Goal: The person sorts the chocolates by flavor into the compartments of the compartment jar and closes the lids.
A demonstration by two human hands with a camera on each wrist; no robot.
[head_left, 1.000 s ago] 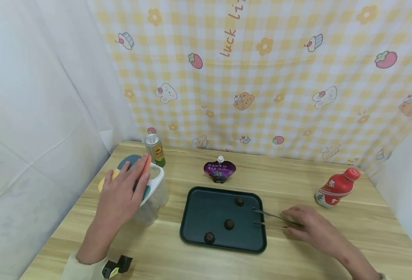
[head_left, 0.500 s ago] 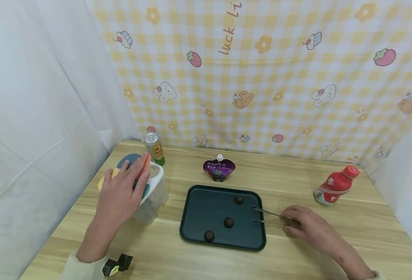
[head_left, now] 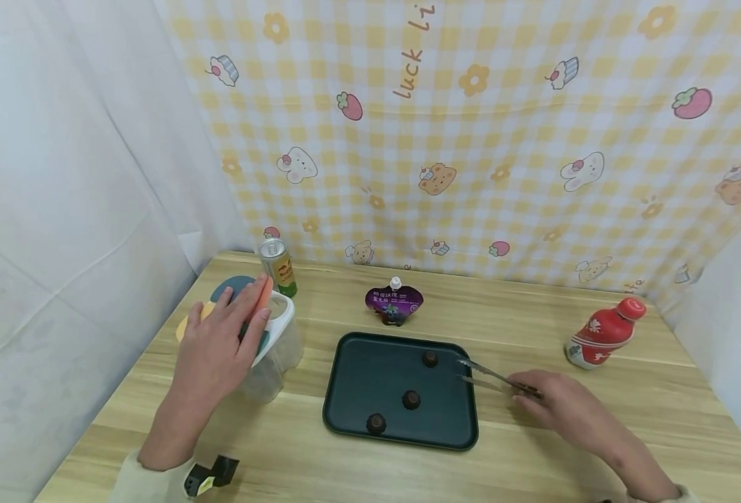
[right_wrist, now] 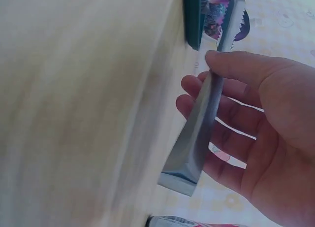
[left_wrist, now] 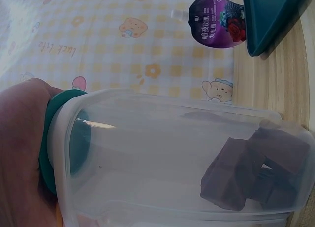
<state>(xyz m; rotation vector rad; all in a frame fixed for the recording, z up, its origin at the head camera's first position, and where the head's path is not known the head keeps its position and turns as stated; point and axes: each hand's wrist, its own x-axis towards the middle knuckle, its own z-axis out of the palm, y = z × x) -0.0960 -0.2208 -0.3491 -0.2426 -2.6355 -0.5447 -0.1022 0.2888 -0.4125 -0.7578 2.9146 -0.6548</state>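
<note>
My left hand [head_left: 216,346] rests on top of a clear multi-compartment container [head_left: 270,363] with coloured lids. Its fingers lie fairly straight beside an orange lid [head_left: 265,297] that stands raised. Several dark brown blocks [left_wrist: 231,173] sit at the bottom of the container in the left wrist view. In my right hand [head_left: 562,402] are metal tongs [right_wrist: 197,123], pinched between thumb and fingers. The tong tips are apart over the right side of a dark green tray [head_left: 364,370]. On that tray sit 3 small dark brown chocolates [head_left: 411,399], with nothing between the tong tips.
A purple spouted pouch [head_left: 394,304] stands behind the tray. Behind the container is a drink can [head_left: 280,267]. To the right, a red bottle [head_left: 606,334] stands beyond my right hand. A patterned curtain [head_left: 446,133] hangs along the table's back edge.
The tongs have tilted and shifted slightly, their tips now a little higher in view and toward the tray's upper right. My left hand keeps its place on the container.
</note>
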